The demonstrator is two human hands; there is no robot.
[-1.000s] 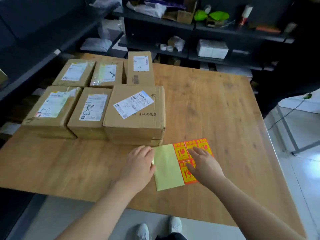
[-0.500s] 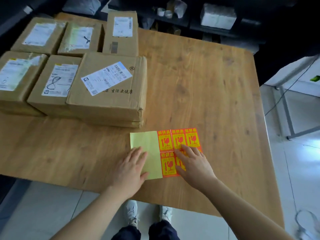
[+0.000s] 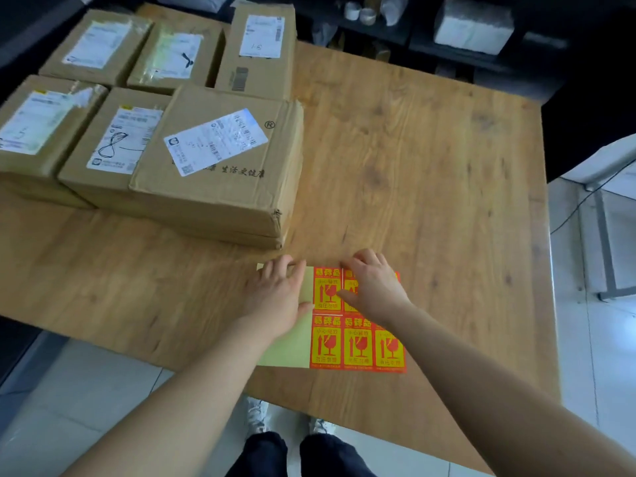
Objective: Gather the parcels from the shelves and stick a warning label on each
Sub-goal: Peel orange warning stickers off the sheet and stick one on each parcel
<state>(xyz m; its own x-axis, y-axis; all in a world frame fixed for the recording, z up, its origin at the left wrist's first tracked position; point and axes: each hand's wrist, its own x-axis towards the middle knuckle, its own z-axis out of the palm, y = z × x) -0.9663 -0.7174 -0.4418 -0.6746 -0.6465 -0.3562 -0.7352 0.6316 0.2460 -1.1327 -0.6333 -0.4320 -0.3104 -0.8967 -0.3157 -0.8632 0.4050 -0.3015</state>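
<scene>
**Peeling a warning label.** The label sheet [image 3: 358, 346] is lying flat near the front edge of the table [image 3: 430, 166], just in front of the nearest parcel [image 3: 220, 160] and not touching it. The left hand [image 3: 278, 297] is pressing the bare backing, fingers straight and close together. The right hand [image 3: 371, 287] is covering the top row of labels, fingers bent, tips at the sheet's far edge; whether they are pinching a corner cannot be told. The step likely calls for pinning the backing flat, lifting one corner, then peeling low and slowly so the neighbouring labels stay down. On the parcel, bare cardboard beside the shipping slip [image 3: 215, 141] is probably the best spot.
</scene>
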